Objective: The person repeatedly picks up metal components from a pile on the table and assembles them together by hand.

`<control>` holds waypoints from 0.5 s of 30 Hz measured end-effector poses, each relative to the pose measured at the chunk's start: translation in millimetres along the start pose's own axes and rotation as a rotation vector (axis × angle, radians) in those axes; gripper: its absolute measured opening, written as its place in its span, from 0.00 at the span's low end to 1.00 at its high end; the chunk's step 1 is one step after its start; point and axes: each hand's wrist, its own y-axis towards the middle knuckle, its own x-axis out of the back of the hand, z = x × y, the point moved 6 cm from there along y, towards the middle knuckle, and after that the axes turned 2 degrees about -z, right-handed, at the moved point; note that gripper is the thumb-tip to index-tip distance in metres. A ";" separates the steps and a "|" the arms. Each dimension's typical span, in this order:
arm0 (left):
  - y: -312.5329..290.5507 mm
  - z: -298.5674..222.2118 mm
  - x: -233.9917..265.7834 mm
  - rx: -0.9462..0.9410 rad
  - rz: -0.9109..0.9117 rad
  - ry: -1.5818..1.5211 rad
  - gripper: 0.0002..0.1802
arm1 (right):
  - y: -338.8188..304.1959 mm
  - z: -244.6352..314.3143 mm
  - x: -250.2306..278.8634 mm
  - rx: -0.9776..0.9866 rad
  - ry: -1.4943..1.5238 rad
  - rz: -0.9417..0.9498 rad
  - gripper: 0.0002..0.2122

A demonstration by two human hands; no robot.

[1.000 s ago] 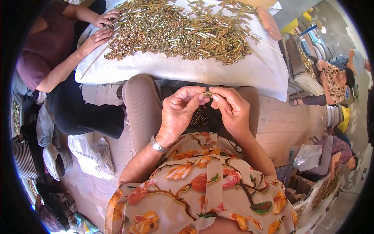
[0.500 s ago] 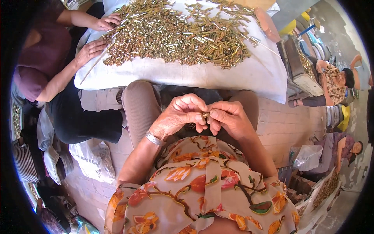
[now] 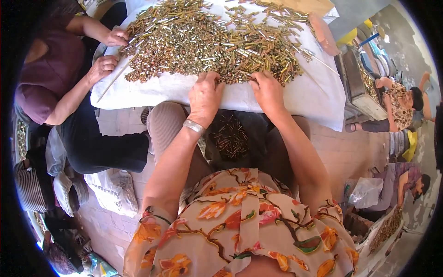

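A broad pile of small brass-coloured metal parts covers the white cloth. Nut-like short pieces lie mostly left and centre, longer metal tubes to the right. My left hand, above a metal bracelet, reaches the near edge of the nut-like pieces with its fingers curled together. To its right, my right hand rests at the near edge of the tubes, thumb and fingers drawn in. What either set of fingertips holds is too small to make out. Between my knees, a dark container holds many thin metal pieces.
At the left, a co-worker's two hands rest by the pile beside a thin stick. A pinkish block lies on the cloth at far right. A white bag stands on the floor; other people sit at right.
Both my hands have moved forward and apart, from pinching a small metal part together above my lap to the pile's near edge. The container between my knees has come into view.
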 end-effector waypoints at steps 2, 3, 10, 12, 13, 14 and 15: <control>0.2 -3.1 -2.7 -0.026 0.001 0.152 0.10 | 1.2 3.6 -6.8 0.022 -0.136 0.077 0.08; 0.2 -2.5 -3.6 -0.024 0.002 0.152 0.10 | 1.7 2.5 -8.8 -0.013 -0.151 0.110 0.08; -0.3 -1.3 3.6 -0.122 -0.061 0.131 0.11 | -0.8 12.3 12.8 0.014 0.148 -0.074 0.07; -4.9 -1.1 8.5 -0.175 -0.096 0.076 0.12 | -6.0 13.2 18.9 -0.124 0.285 -0.022 0.07; -9.1 9.3 4.0 0.123 0.055 -0.338 0.10 | -11.8 11.5 22.0 -0.269 0.417 0.027 0.07; -21.0 13.2 -3.3 0.429 0.207 -0.744 0.08 | -17.9 15.0 28.1 -0.270 0.417 0.025 0.07; -30.6 3.9 -3.3 0.561 0.227 -1.046 0.08 | -27.0 14.8 28.1 -0.356 0.510 0.109 0.08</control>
